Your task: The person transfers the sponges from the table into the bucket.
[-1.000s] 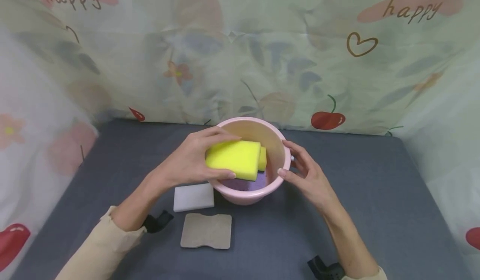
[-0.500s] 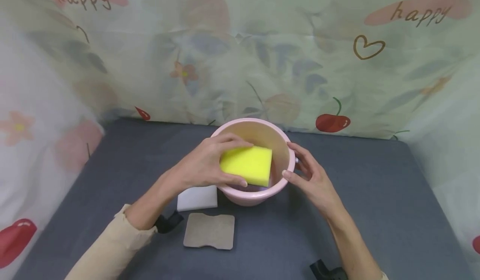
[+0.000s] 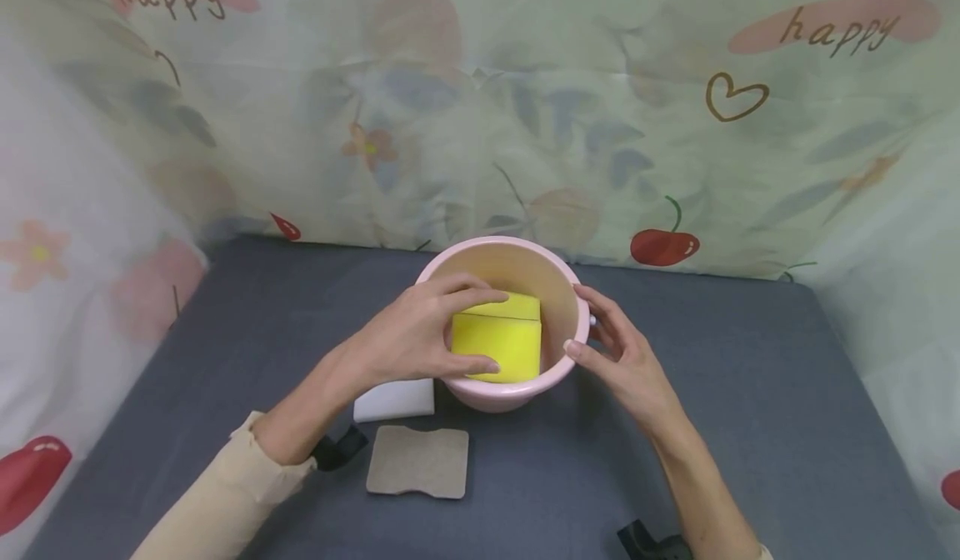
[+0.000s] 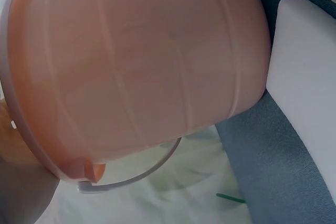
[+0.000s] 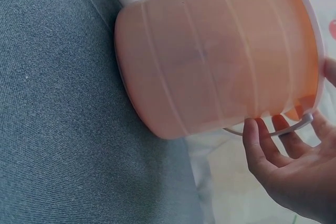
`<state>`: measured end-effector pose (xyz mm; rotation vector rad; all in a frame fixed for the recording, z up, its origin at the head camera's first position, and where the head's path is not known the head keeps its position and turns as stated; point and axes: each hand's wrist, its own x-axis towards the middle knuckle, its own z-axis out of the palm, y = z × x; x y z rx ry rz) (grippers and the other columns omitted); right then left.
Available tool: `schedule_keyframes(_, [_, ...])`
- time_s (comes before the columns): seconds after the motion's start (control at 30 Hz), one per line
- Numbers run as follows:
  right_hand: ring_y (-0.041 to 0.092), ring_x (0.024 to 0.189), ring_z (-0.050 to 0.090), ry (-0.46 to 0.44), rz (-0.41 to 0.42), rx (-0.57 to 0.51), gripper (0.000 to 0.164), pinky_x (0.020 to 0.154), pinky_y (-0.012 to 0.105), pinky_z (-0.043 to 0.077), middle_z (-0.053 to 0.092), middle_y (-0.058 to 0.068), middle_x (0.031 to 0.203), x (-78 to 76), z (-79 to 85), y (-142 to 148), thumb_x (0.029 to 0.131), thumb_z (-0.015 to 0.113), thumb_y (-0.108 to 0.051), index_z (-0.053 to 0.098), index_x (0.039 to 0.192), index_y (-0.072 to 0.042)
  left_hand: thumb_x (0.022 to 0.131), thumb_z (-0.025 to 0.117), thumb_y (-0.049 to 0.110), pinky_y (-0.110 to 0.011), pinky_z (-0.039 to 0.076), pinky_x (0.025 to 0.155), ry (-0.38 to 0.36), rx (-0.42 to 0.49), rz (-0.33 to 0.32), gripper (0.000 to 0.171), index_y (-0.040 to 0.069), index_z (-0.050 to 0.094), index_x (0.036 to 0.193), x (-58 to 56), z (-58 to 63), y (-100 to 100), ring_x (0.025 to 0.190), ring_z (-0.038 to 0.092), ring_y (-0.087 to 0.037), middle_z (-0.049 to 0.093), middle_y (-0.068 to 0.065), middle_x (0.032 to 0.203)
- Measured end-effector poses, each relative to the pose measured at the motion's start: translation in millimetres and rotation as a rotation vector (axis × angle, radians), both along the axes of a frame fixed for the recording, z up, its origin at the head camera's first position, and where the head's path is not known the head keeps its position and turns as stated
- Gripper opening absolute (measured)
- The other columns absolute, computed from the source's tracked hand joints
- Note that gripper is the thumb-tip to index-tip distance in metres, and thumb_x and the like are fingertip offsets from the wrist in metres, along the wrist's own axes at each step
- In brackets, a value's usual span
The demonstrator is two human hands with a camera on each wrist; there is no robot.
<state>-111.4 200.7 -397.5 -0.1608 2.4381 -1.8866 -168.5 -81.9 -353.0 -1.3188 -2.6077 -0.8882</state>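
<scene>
A pink bucket (image 3: pixel 572 293) stands mid-table on the grey cloth. My left hand (image 3: pixel 442 337) reaches over its near-left rim and grips a yellow sponge (image 3: pixel 501 350) low inside, thumb on its near edge and fingers over the far edge. A second yellow sponge (image 3: pixel 517 303) shows just behind it. My right hand (image 3: pixel 609 345) rests against the bucket's right rim with relaxed fingers (image 5: pixel 262 148) by the handle (image 5: pixel 302 121), holding nothing. The left wrist view shows only the bucket's outer wall (image 4: pixel 136 66).
A white sponge (image 3: pixel 393 399) lies against the bucket's near-left side, also in the left wrist view (image 4: pixel 310 77). A flat tan pad (image 3: pixel 417 462) lies nearer me. Printed curtains (image 3: pixel 480 110) close off the back and both sides of the grey table (image 3: pixel 750 427).
My left hand carried the yellow sponge rightward over the rim and lowered it into the bucket. It now covers the purple item seen inside before. The right hand stayed at the rim.
</scene>
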Motion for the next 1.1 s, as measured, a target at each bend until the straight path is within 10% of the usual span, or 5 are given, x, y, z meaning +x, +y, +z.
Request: schedule_keyframes(1.1, [0.028,0.141,0.035,0.015,-0.001,-0.011,0.068,0.103,0.051,0.042,0.034,-0.006,0.156,1.0,-1.9,-0.3,0.093,0.071,-0.021,0.039,0.152,-0.030,0.077,0.086,0.033,-0.035,0.050,0.096,0.074,0.217,0.136,0.061,0.018,0.065,0.133,9.3,-14.9,-62.3,0.124,0.051,-0.014,0.056,0.003,0.133])
